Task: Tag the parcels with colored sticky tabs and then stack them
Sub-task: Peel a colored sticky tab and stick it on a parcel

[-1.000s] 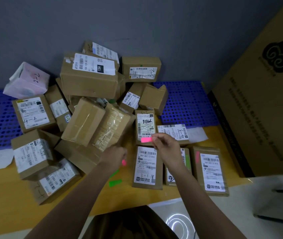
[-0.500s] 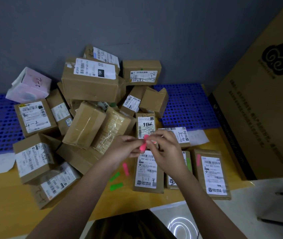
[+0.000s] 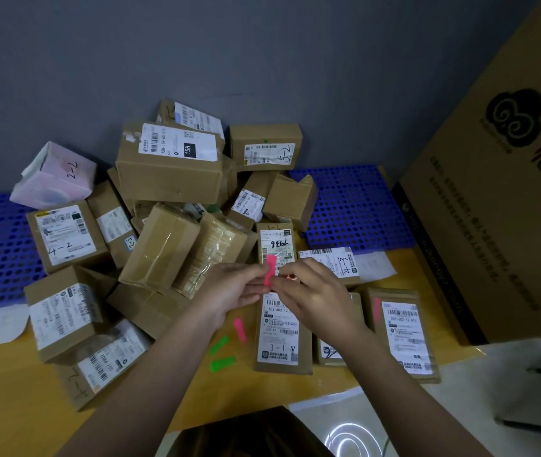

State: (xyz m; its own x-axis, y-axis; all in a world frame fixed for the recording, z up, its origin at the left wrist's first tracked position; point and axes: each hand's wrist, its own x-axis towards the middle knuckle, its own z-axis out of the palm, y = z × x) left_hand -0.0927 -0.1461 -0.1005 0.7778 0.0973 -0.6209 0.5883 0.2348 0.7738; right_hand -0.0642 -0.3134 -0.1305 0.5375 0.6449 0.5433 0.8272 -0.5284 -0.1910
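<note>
My left hand (image 3: 229,288) and right hand (image 3: 308,291) now pinch one pink tab (image 3: 270,269) together, over the flat parcel marked 3-1 (image 3: 279,331).

A second ago only my right hand held this tab, and my left one was low beside the pile (image 3: 170,199); it has come up, so both sets of fingertips close on the tab, which stands nearly upright between them. I think I am freeing its sticky side before I press it on the parcel. One more pink tab (image 3: 240,329) and two green tabs (image 3: 221,354) wait on the yellow table (image 3: 8,384). No stacking is begun.
</note>
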